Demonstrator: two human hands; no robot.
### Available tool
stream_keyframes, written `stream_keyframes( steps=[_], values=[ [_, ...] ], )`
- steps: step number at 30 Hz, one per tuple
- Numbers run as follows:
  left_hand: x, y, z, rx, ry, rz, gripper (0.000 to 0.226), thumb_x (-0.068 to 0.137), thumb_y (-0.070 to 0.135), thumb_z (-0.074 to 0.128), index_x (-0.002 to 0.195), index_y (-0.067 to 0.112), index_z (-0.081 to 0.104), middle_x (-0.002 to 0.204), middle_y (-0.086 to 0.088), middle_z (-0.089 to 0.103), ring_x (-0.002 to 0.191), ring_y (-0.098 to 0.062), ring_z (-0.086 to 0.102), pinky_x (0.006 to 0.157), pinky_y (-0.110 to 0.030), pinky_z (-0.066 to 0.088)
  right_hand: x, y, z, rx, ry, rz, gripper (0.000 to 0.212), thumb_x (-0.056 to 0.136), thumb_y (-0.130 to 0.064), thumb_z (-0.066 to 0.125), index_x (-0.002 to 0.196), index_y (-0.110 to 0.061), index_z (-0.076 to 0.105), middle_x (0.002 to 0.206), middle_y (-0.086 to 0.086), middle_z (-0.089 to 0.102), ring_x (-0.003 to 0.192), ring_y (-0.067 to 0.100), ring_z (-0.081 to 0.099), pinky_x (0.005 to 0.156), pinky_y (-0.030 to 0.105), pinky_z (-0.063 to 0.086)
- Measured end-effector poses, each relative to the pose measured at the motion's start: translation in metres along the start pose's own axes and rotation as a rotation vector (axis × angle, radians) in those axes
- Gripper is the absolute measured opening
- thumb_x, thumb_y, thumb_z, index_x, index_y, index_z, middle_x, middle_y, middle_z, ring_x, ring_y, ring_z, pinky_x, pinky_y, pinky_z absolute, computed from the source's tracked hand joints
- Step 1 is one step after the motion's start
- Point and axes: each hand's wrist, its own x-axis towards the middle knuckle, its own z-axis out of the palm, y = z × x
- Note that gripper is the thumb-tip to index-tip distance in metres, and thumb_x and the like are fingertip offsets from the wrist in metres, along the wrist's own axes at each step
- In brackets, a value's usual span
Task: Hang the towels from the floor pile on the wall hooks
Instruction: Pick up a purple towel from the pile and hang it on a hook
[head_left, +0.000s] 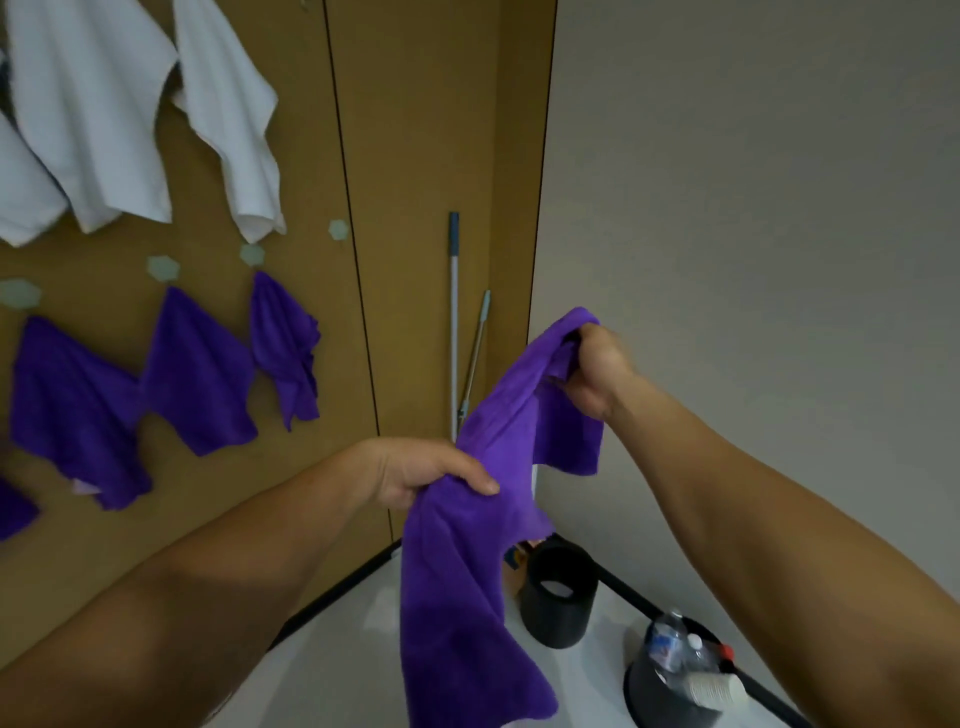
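Both hands hold a purple towel (467, 597). The left hand (431, 475) pinches its edge low, thumb on top, and the right hand (597, 369) grips a bunched corner higher up. The cloth stretches between them and its tail hangs free, probably so a part can be found to hook. Left of the left hand, purple towels (197, 374) and, above them, white towels (88, 114) already hang on the brown wall (415, 130). Beyond the hands two poles (453, 322) lean in the corner; below the right hand stand a black bin (558, 597) and a tub of bottles (670, 680).
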Motion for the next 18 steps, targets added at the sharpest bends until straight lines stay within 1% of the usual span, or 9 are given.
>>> stream_keyframes(
  steps=[2, 3, 5, 7, 9, 11, 15, 16, 18],
  values=[
    [0.002, 0.008, 0.006, -0.12, 0.033, 0.102, 0.034, 0.071, 0.014, 0.071, 0.104, 0.005, 0.069, 0.1, -0.011, 0.072, 0.089, -0.023, 0.07, 0.079, -0.033, 0.056, 0.001, 0.003, -0.002, -0.01, -0.128, 0.071, 0.019, 0.098, -0.014, 0.044, 0.093, -0.008, 0.061, 0.086, 0.01, 0.065, 0.075, 0.022, 0.064, 0.073, 0.041, 0.055],
    [0.003, 0.013, 0.009, -0.213, 0.039, 0.169, 0.028, 0.071, 0.013, 0.068, 0.097, 0.004, 0.072, 0.095, -0.012, 0.073, 0.084, -0.023, 0.07, 0.078, -0.033, 0.056, 0.002, 0.007, -0.006, -0.105, -0.173, 0.106, 0.017, 0.096, -0.02, 0.048, 0.093, -0.011, 0.062, 0.081, 0.006, 0.066, 0.071, 0.019, 0.063, 0.066, 0.038, 0.056],
    [0.002, 0.026, 0.012, -0.354, 0.062, 0.302, 0.027, 0.069, 0.017, 0.071, 0.092, 0.004, 0.073, 0.092, -0.011, 0.071, 0.084, -0.023, 0.068, 0.083, -0.034, 0.053, 0.006, 0.016, -0.016, -0.344, -0.205, 0.167, 0.021, 0.093, -0.034, 0.053, 0.093, -0.015, 0.061, 0.077, 0.005, 0.061, 0.068, 0.019, 0.058, 0.06, 0.032, 0.049],
    [0.005, 0.038, 0.013, -0.411, 0.134, 0.397, 0.033, 0.066, 0.023, 0.074, 0.094, 0.007, 0.071, 0.089, -0.01, 0.069, 0.082, -0.023, 0.065, 0.083, -0.034, 0.05, 0.012, 0.025, -0.03, -0.477, -0.193, 0.219, 0.04, 0.09, -0.049, 0.053, 0.108, -0.014, 0.058, 0.094, 0.009, 0.057, 0.081, 0.022, 0.055, 0.064, 0.031, 0.042],
    [0.011, 0.047, 0.015, -0.47, 0.211, 0.455, 0.027, 0.071, 0.025, 0.068, 0.093, 0.009, 0.069, 0.085, -0.009, 0.068, 0.079, -0.023, 0.064, 0.083, -0.034, 0.048, 0.019, 0.032, -0.044, -0.548, -0.174, 0.255, 0.068, 0.087, -0.063, 0.048, 0.131, -0.011, 0.05, 0.117, 0.013, 0.056, 0.104, 0.028, 0.054, 0.078, 0.037, 0.047],
    [0.017, 0.051, 0.016, -0.53, 0.265, 0.487, 0.025, 0.077, 0.025, 0.061, 0.094, 0.008, 0.067, 0.086, -0.011, 0.069, 0.08, -0.025, 0.065, 0.084, -0.035, 0.049, 0.023, 0.039, -0.058, -0.549, -0.173, 0.301, 0.084, 0.085, -0.072, 0.041, 0.138, -0.006, 0.045, 0.122, 0.014, 0.059, 0.11, 0.031, 0.058, 0.092, 0.045, 0.048],
    [0.023, 0.055, 0.019, -0.573, 0.289, 0.47, 0.034, 0.073, 0.027, 0.061, 0.095, 0.003, 0.07, 0.09, -0.013, 0.072, 0.081, -0.027, 0.069, 0.081, -0.036, 0.053, 0.024, 0.051, -0.083, -0.625, -0.129, 0.312, 0.093, 0.081, -0.084, 0.026, 0.136, -0.012, 0.047, 0.126, 0.011, 0.061, 0.116, 0.033, 0.055, 0.094, 0.047, 0.041],
    [0.025, 0.056, 0.02, -0.581, 0.293, 0.47, 0.038, 0.072, 0.027, 0.061, 0.1, 0.002, 0.068, 0.093, -0.014, 0.071, 0.084, -0.028, 0.068, 0.085, -0.038, 0.052, 0.025, 0.055, -0.087, -0.627, -0.091, 0.271, 0.089, 0.082, -0.083, 0.025, 0.13, -0.012, 0.052, 0.118, 0.009, 0.064, 0.11, 0.03, 0.057, 0.09, 0.045, 0.041],
    [0.028, 0.058, 0.022, -0.603, 0.315, 0.485, 0.044, 0.075, 0.026, 0.06, 0.112, 0.002, 0.062, 0.101, -0.015, 0.069, 0.092, -0.03, 0.065, 0.095, -0.04, 0.048, 0.028, 0.06, -0.093, -0.557, 0.007, 0.159, 0.077, 0.087, -0.076, 0.027, 0.104, -0.01, 0.062, 0.089, 0.005, 0.063, 0.083, 0.022, 0.057, 0.074, 0.036, 0.044]
  ],
)
